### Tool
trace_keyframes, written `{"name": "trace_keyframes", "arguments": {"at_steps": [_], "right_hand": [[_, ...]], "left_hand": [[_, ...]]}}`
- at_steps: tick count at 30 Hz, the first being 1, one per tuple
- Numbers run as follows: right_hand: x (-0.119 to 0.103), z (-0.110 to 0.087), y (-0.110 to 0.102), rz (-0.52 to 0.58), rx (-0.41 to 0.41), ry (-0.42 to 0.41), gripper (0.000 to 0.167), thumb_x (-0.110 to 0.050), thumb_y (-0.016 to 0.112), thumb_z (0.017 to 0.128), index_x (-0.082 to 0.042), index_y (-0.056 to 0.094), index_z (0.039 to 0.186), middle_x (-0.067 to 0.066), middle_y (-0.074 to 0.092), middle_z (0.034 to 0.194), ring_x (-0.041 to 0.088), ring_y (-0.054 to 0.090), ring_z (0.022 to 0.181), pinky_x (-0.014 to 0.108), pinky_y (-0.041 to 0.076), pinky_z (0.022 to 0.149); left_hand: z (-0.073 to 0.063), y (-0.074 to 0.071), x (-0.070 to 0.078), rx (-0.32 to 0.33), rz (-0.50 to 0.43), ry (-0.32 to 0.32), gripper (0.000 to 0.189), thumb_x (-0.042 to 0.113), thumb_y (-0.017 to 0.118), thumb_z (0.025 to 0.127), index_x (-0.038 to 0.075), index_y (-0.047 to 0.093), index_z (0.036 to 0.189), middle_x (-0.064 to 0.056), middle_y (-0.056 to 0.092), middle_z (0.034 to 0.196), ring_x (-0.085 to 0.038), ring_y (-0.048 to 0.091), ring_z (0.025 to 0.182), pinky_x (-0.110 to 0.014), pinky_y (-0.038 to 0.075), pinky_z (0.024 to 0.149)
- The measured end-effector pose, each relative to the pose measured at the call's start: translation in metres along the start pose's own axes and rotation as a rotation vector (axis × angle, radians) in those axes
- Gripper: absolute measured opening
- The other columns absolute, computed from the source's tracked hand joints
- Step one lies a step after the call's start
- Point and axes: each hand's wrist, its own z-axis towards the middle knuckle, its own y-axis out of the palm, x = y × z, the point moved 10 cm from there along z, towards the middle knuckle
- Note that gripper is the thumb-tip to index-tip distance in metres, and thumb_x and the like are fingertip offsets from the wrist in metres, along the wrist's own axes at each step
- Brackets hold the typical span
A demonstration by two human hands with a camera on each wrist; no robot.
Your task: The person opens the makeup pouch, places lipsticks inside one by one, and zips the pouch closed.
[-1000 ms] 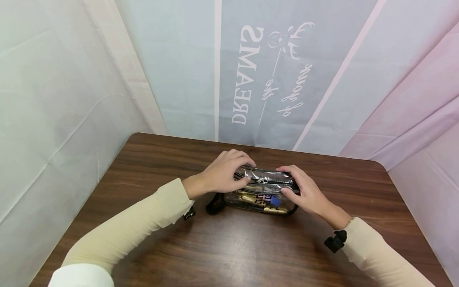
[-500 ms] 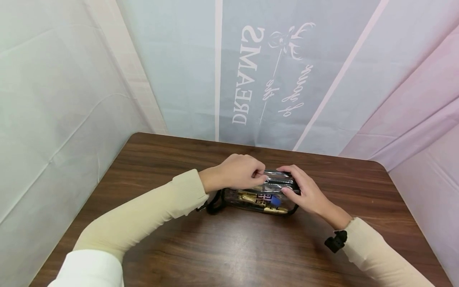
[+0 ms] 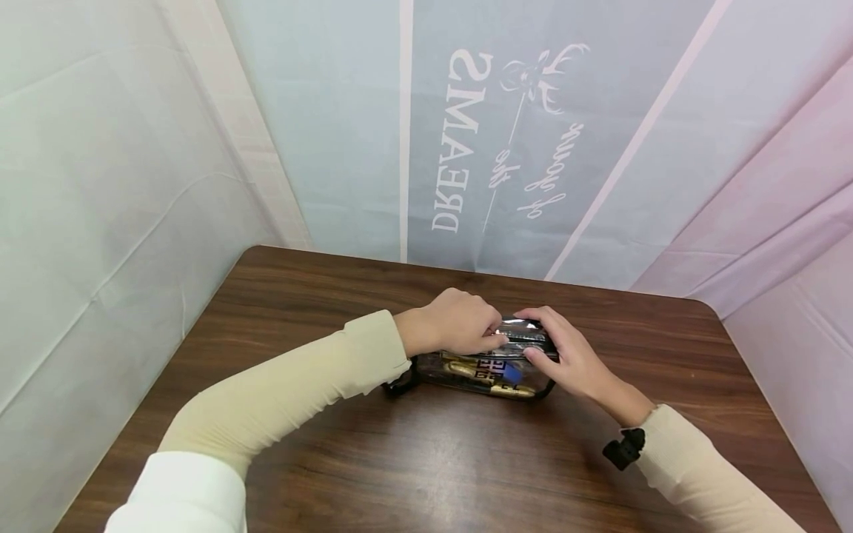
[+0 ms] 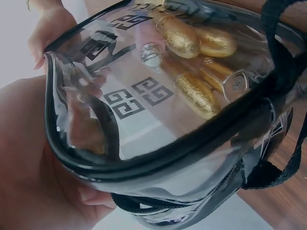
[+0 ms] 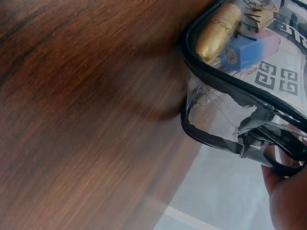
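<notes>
A clear pouch (image 3: pixel 460 381) with black piping stands on the table, its zipper (image 3: pixel 526 335) along the top. My left hand (image 3: pixel 460 323) curls over the top near the middle, thumb and forefinger pinching at the zipper pull, which they hide. My right hand (image 3: pixel 571 357) grips the pouch's right end, thumb in front and fingers behind. Through the clear wall in the left wrist view show several gold tubes (image 4: pixel 195 93). A blue-ended box-like item (image 5: pixel 242 51) lies beside a gold tube (image 5: pixel 218 33) in the right wrist view.
A black strap loop (image 3: pixel 400 381) sticks out at the pouch's left end. The brown wooden table (image 3: pixel 426 466) runs up to a printed cloth backdrop (image 3: pixel 353 148), with pale cloth on both sides.
My left hand has moved right along the pouch's top, its fingers going from spread over the left end to curled at the zipper. The right hand keeps its hold; the pouch stays put.
</notes>
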Motion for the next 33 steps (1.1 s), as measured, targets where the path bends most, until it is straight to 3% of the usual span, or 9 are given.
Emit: {"name": "trace_keyframes", "arguments": {"at_steps": [9,16,28,33], "right_hand": [[0.0,-0.001,-0.001,-0.012,0.016,-0.006,0.05,-0.014,0.068,0.095,-0.012,0.052,0.143,0.0,0.057,0.123,0.011,0.054,0.098,0.031,0.048,0.078],[-0.002,-0.001,-0.001,-0.014,0.022,-0.007,0.052,-0.013,0.069,0.094,-0.015,0.052,0.143,0.0,0.058,0.123,0.011,0.054,0.1,0.03,0.047,0.079],[-0.002,-0.002,-0.001,-0.002,0.026,-0.011,0.051,-0.015,0.067,0.096,-0.016,0.051,0.144,0.008,0.058,0.126,0.012,0.054,0.098,0.031,0.049,0.076],[0.0,-0.002,0.001,-0.019,0.02,-0.01,0.05,-0.017,0.067,0.097,-0.012,0.051,0.144,0.004,0.057,0.126,0.011,0.053,0.097,0.031,0.047,0.076]], "left_hand": [[0.004,0.003,0.003,-0.032,0.059,-0.001,0.036,0.043,0.047,0.107,0.023,0.064,0.082,0.009,0.057,0.064,-0.009,0.056,0.059,-0.029,0.043,0.056],[0.004,0.002,0.002,-0.012,0.066,-0.003,0.03,0.034,0.046,0.106,0.021,0.068,0.091,0.007,0.061,0.071,-0.011,0.056,0.063,-0.031,0.047,0.061],[0.002,-0.001,-0.004,-0.034,-0.048,-0.042,0.024,0.025,0.049,0.102,0.019,0.062,0.083,0.005,0.053,0.066,-0.011,0.05,0.059,-0.029,0.045,0.064],[-0.001,-0.003,-0.009,-0.032,-0.134,-0.051,0.028,0.022,0.049,0.102,0.019,0.057,0.075,0.005,0.043,0.059,-0.01,0.038,0.051,-0.027,0.039,0.06]]}}
